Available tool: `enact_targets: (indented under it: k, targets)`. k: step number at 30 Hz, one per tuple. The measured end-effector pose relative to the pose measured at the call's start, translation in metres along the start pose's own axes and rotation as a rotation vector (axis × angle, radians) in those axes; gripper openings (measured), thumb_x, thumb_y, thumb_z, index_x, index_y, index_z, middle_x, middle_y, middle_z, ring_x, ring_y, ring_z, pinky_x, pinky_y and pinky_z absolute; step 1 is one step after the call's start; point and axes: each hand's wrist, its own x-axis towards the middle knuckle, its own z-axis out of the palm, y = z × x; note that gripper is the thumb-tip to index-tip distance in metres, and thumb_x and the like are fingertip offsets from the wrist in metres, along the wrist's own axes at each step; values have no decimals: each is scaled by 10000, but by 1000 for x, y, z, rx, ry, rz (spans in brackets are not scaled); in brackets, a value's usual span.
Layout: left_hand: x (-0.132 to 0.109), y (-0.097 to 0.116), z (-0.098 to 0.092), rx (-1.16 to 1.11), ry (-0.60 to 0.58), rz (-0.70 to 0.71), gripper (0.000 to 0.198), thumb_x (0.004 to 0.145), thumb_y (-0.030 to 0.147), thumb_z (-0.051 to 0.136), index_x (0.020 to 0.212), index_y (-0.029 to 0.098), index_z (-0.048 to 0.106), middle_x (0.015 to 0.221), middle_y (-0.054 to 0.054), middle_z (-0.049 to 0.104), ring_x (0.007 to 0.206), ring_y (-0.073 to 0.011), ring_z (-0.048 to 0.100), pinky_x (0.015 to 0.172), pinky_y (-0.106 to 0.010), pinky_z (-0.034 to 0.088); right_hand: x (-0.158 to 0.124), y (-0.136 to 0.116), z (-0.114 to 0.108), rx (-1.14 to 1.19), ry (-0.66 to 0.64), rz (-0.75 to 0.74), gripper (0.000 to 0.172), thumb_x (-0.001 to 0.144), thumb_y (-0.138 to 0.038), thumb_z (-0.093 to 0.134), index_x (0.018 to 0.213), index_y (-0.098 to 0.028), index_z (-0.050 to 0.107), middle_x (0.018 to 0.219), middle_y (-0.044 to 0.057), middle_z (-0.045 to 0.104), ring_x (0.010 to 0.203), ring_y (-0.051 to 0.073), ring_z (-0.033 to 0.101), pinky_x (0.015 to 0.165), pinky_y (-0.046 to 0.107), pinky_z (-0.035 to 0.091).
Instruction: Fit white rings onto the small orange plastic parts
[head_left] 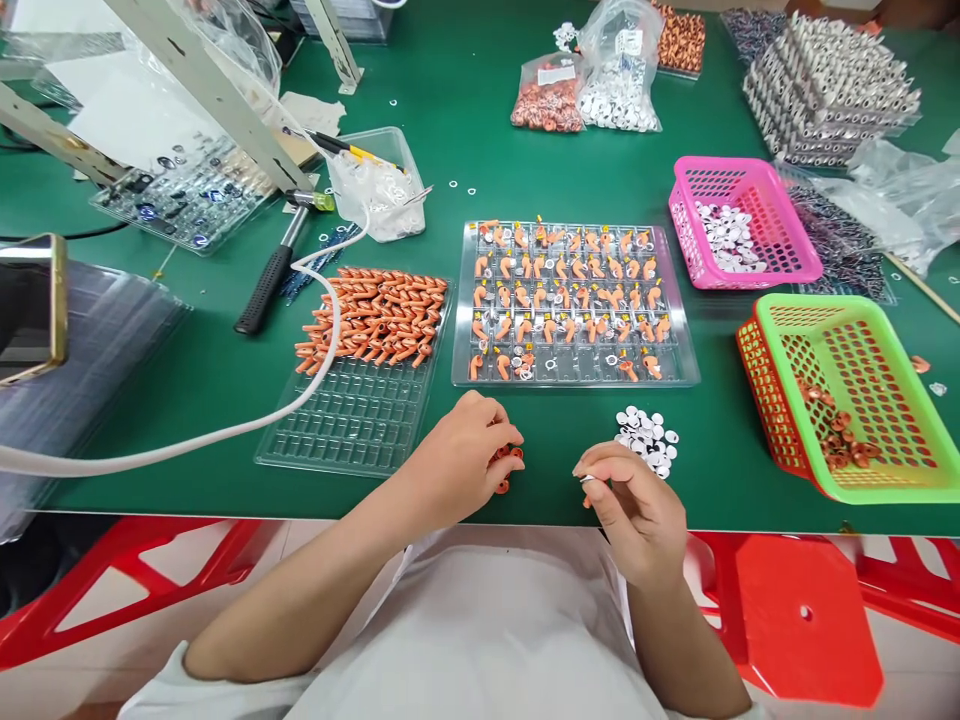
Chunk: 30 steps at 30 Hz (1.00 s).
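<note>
while the left hand [474,445] bends its fingers over a small heap of glossy orange-brown round pieces [502,487] on the green tabletop [562,420], the right hand [641,510] pinches a tiny white piece [587,478] between thumb and forefinger, the gap nearly closed. a bit of orange shows just under those fingertips, too small to make out. whether the left fingers have hold of a piece or only touch the heap can't be made out. a loose pile of flat white discs [649,440] lies just beside the right hand; ahead, a clear plastic tray [686,370] bears rows of curved orange parts [502,367]. for so small a piece, a light pinch at the rim probably serves best; picking from the heap's edge should avoid scattering the rest.
</note>
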Motion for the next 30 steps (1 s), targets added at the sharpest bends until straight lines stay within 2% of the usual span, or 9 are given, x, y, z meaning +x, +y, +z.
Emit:
enact_targets:
  k: [5, 8, 11, 13, 16, 19, 22, 26, 30]
  targets:
    - [8, -1, 0, 123, -81, 43, 150, 890, 118, 585, 827, 127, 721, 910, -113, 615, 912, -250, 514, 751, -377, 509, 1, 2, 3, -10, -19, -6, 163, 938, -119, 541, 956, -242, 646, 888, 65, 642, 868, 201, 605, 538, 279, 516]
    - [11, -1, 0, 102, -72, 65, 162, 882, 113, 585, 771, 138, 699, 899, -107, 632, 925, -255, 532, 763, -376, 505, 2, 4, 2, -21, -24, -7, 141, 940, -135, 539, 945, -239, 634, 874, 65, 639, 854, 202, 609, 554, 289, 519]
    - [11, 3, -2, -58, -5, -5, 108, 866, 126, 604, 795, 153, 679, 901, -86, 678, 939, -241, 593, 792, -354, 515, 0, 6, 1, -53, -9, -12, 125, 937, -144, 539, 937, -234, 626, 872, 69, 640, 850, 206, 613, 565, 299, 528]
    - [11, 9, -3, -225, -6, -133, 82, 871, 169, 604, 840, 167, 679, 835, -54, 699, 791, -191, 649, 697, -295, 523, 0, 5, 0, -88, -1, -31, 133, 933, -135, 536, 943, -235, 624, 880, 72, 645, 851, 209, 618, 585, 314, 543]
    - [13, 19, -5, -429, -64, -259, 103, 873, 231, 603, 838, 191, 691, 678, 2, 681, 536, -120, 613, 523, -220, 467, 1, 1, 0, -156, -50, -147, 202, 917, -90, 527, 1007, -244, 623, 915, 74, 661, 883, 219, 642, 668, 364, 572]
    - [17, 26, -6, -496, -75, -228, 101, 840, 227, 626, 780, 193, 700, 666, 12, 686, 529, -108, 601, 517, -202, 456, 4, -6, 0, -228, -145, -305, 309, 889, -40, 534, 1106, -245, 613, 1013, 92, 683, 956, 235, 655, 770, 418, 573]
    - [19, 28, -6, -541, -59, -208, 114, 833, 216, 619, 798, 194, 726, 664, 18, 694, 527, -103, 590, 535, -206, 464, 7, -9, -1, -318, -206, -340, 348, 882, -24, 544, 1138, -251, 605, 1081, 93, 707, 998, 242, 652, 832, 446, 552]
    - [18, 28, -6, -604, -49, -224, 163, 849, 224, 607, 875, 215, 768, 694, 12, 719, 543, -107, 603, 536, -202, 486, 7, -8, -3, -407, -179, -322, 323, 875, -27, 559, 1105, -247, 611, 1072, 78, 730, 966, 238, 652, 836, 448, 535]
    - [15, 26, -4, -668, -81, -263, 203, 880, 263, 590, 976, 211, 761, 781, -26, 743, 569, -116, 624, 533, -201, 515, 5, -8, 1, -455, -145, -391, 340, 856, -13, 567, 1114, -231, 609, 1086, 93, 738, 963, 239, 649, 810, 434, 534]
